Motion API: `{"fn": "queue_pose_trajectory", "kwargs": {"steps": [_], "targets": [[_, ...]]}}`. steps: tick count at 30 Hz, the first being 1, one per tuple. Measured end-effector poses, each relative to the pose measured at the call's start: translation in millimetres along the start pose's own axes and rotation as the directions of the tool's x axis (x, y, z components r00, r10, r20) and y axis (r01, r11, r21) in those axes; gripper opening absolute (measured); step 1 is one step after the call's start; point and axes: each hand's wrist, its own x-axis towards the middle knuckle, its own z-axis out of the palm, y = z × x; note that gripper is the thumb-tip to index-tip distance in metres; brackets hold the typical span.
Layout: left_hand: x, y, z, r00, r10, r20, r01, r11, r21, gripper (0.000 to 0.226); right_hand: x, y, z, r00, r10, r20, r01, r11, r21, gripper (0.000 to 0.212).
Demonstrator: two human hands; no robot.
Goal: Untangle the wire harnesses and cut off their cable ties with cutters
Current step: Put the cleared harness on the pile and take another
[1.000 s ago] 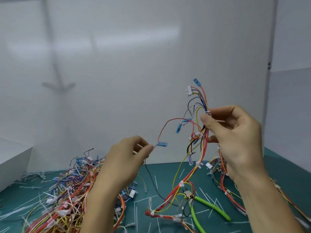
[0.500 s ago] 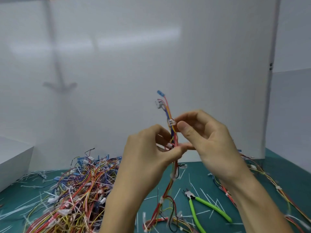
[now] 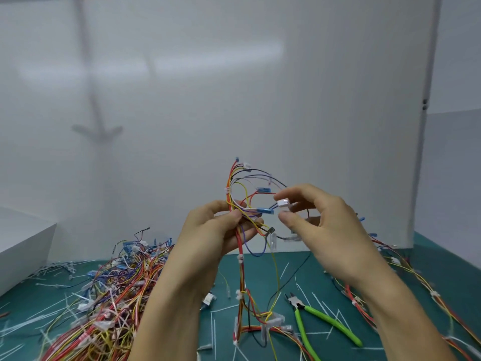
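I hold one wire harness (image 3: 240, 259) up in front of me; its red, yellow, blue and black wires hang down to the green mat. My left hand (image 3: 218, 230) grips the bundle just below a white cable tie (image 3: 227, 190). My right hand (image 3: 320, 220) pinches a small white connector (image 3: 283, 203) at the end of one branch, to the right of the bundle. Blue connectors (image 3: 264, 210) fan out between the hands. Green-handled cutters (image 3: 322, 321) lie on the mat, below my right forearm, with nothing touching them.
A big tangle of harnesses (image 3: 104, 295) covers the mat at the left. More wires (image 3: 426, 290) trail along the right side. Cut white tie pieces (image 3: 307, 290) litter the green mat (image 3: 273, 272). A white box (image 3: 23, 246) stands at the left, white panels behind.
The hands, close together on the bundle before, have parted. My right hand has moved right and drawn a white connector's branch out of the bundle; the wires at the top have spread into loops.
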Motion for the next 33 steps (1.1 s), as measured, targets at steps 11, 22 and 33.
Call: {"fn": "queue_pose_trajectory", "kwargs": {"steps": [11, 22, 33], "targets": [[-0.9, 2.8, -7.7, 0.987, 0.043, 0.152, -0.046, 0.999, 0.022, 0.020, 1.1, -6.2, 6.8, 0.970, 0.038, 0.242, -0.106, 0.955, 0.277, 0.043], [-5.1, 2.4, -6.4, 0.975, 0.035, 0.221, -0.053, 0.995, 0.080, 0.017, -2.6, -13.3, 7.8, 0.975, 0.125, 0.186, -0.188, 0.906, 0.380, 0.020], [-7.1, 3.2, -1.9, 0.981, 0.066, 0.181, -0.106, 0.968, 0.226, 0.011, -0.8, -7.7, 7.5, 0.985, 0.169, 0.033, -0.172, 0.958, 0.229, 0.044]]}}
